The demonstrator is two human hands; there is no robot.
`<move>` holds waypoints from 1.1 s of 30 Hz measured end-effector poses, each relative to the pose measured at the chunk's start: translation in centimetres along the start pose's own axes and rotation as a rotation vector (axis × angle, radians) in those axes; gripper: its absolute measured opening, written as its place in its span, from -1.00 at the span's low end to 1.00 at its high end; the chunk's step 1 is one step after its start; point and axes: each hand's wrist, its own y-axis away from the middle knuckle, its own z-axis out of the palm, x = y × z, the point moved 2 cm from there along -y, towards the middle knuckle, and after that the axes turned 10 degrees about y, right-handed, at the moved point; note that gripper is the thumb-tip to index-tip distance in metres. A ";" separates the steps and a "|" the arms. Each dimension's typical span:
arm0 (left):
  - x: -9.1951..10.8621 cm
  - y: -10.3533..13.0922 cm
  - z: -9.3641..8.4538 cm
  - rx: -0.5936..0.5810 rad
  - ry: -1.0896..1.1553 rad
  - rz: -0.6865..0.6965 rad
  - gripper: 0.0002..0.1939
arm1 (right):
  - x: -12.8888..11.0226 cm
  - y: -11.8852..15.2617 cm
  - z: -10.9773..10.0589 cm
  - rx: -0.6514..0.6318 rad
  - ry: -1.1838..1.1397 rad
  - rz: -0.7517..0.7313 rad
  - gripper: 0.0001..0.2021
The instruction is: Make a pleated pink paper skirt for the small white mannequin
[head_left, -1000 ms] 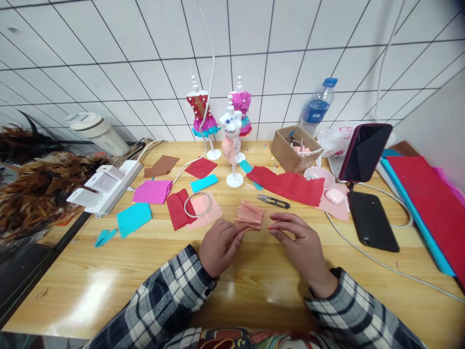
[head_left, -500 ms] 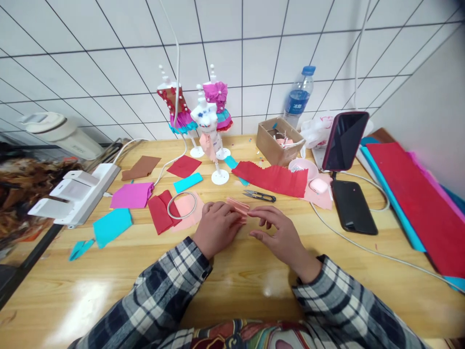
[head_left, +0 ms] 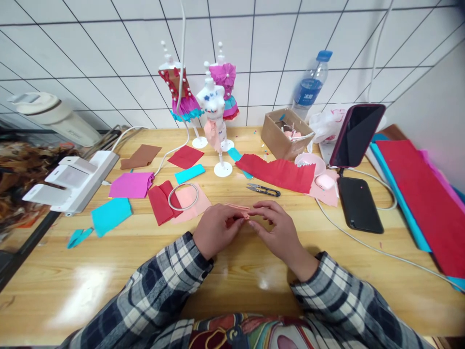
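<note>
Low over the table's near middle, my left hand (head_left: 220, 230) is closed on a small folded piece of peach crepe paper (head_left: 239, 207). Its layers stick out between thumb and fingers. From the other side my right hand (head_left: 276, 230) brings its thumb and fingertips to the paper's right end, pinching it. Just beyond lie small black thread snips (head_left: 264, 189) and a long red crepe strip (head_left: 278, 173) with a jagged edge. To the left, a white ring (head_left: 183, 196) rests across a folded red piece (head_left: 163, 202) and a flat peach sheet (head_left: 194, 203).
Three small white dress forms (head_left: 212, 99) stand at the back, two dressed in crepe paper. A cardboard box (head_left: 281, 133), a water bottle (head_left: 310, 85) and phones (head_left: 359, 206) are on the right. Coloured sheets (head_left: 111, 215) and a white charger (head_left: 82, 179) lie left. A cable (head_left: 363, 242) crosses the right side.
My right thumb and fingers have come in to the paper's right end from a wider spread. My left thumb now shows against the paper. The head view has tilted down slightly.
</note>
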 end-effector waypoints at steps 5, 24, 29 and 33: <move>-0.1 0.0 0.1 -0.009 0.027 -0.023 -0.90 | 0.2 -0.1 0.3 -0.032 -0.023 0.065 -0.83; -0.6 0.4 0.1 0.151 0.296 -0.206 -0.81 | 0.5 -0.2 0.3 -0.210 -0.349 0.432 -0.68; -0.3 0.6 0.2 0.158 0.219 -0.138 -0.87 | 0.6 -0.3 0.5 -0.206 -0.599 0.606 -0.49; -0.2 0.6 0.3 0.161 0.207 -0.119 -0.88 | 0.5 -0.3 0.5 -0.240 -0.642 0.596 -0.44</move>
